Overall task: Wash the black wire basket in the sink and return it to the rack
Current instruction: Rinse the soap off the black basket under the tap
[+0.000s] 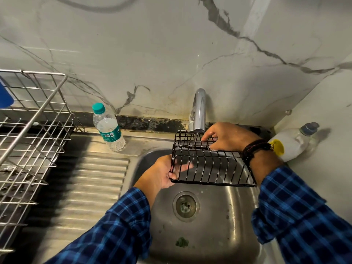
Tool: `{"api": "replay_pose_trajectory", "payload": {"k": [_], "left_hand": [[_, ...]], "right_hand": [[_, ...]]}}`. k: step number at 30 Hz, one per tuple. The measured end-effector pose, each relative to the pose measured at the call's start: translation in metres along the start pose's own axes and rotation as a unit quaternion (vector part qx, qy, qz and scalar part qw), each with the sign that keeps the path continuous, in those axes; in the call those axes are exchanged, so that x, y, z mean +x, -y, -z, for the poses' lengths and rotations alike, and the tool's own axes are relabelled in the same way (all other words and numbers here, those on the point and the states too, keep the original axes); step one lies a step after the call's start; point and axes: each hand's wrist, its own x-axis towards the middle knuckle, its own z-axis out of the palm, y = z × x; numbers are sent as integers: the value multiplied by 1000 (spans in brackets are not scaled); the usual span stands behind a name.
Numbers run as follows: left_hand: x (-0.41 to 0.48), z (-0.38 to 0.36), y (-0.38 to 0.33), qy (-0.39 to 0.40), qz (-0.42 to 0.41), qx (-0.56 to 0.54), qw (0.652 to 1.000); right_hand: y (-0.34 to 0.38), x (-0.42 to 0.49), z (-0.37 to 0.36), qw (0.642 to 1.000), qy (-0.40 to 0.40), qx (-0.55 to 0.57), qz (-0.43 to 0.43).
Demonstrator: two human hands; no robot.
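Note:
The black wire basket (209,164) hangs over the steel sink (209,225), directly under the chrome tap (198,111). White foam clings to some of its wires. My left hand (163,172) grips the basket's left end, fingers curled round the wires. My right hand (226,136) holds the far top edge near the tap spout, fingers curled onto the wires. The silver wire rack (32,141) stands at the left on the counter.
A plastic water bottle (108,128) with a teal cap stands on the ledge left of the tap. A white bottle (293,143) with a yellow label lies in the right corner. The ridged drainboard (91,187) lies between rack and sink. A green scrap (182,241) sits in the basin.

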Motion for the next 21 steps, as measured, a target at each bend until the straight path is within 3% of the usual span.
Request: {"api": "replay_pose_trajectory", "payload": {"k": [9,14,18,21], "left_hand": [[-3,8,41,33,-34,-124,991],[-28,-15,83,97,-99,-330,934],[-22,-39,103,30,-119,-406,906],[-14,-43,99,8,-122,-428,895]], "right_hand": [[2,17,-11,1000,-3,-13,9],[1,14,-18,1000,-27,-3,-16],[6,11,-23,999,-8,35,-31],[14,1,-27,996,-59,65,-20]]}}
